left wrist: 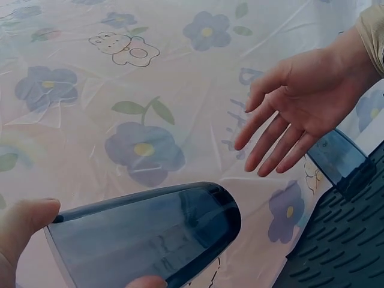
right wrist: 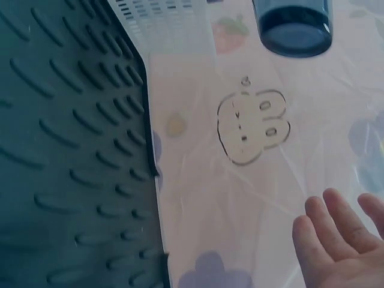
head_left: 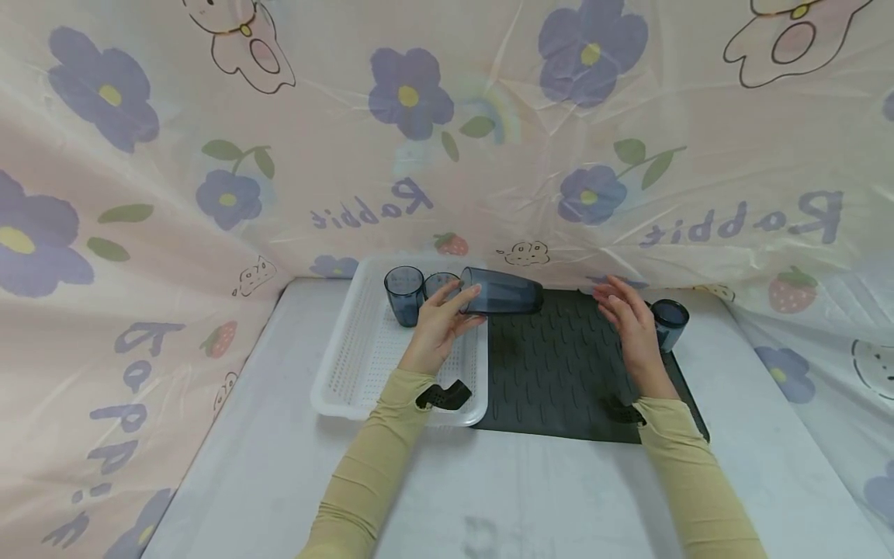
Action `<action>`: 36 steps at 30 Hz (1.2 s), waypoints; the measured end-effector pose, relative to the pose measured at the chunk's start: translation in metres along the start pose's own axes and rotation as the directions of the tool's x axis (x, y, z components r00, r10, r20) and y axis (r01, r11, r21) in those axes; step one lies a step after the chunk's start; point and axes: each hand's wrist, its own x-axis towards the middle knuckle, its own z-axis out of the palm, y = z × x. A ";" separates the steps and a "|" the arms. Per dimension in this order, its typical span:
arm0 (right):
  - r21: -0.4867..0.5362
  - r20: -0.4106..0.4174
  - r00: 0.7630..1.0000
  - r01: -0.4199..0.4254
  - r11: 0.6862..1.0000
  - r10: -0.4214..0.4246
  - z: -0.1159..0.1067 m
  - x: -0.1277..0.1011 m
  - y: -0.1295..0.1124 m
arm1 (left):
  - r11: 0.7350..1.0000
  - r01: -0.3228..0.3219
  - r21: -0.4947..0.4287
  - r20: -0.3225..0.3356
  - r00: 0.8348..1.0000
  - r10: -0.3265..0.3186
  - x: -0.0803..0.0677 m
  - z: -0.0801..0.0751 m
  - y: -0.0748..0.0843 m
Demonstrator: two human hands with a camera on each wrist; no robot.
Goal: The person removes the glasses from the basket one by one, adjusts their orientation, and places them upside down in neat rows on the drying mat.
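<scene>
My left hand (head_left: 436, 330) grips a blue-tinted drinking glass (head_left: 506, 292) near its rim, thumb on one side and fingers on the other. The glass lies sideways in the air, its base pointing right, over the edge between basket and mat. My right hand (head_left: 632, 330) is held over the black mat (head_left: 552, 373) with nothing in it, its fingers extended in the left wrist view. Just beyond the right hand, another blue glass (head_left: 670, 322) stands upright at the mat's right edge. Two more glasses, one a tall blue glass (head_left: 405, 299), stand in the white basket (head_left: 335, 373).
The basket sits left of the ridged mat on a white table (head_left: 258, 458). A curtain (head_left: 482, 155) printed with flowers and rabbits hangs behind and at both sides. Black straps (head_left: 447, 396) show at the wrists.
</scene>
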 end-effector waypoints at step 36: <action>0.236 0.202 0.949 -0.289 0.928 0.244 0.043 0.001 0.008 | 0.998 0.056 0.002 0.055 0.997 -0.056 0.002 0.016 -0.010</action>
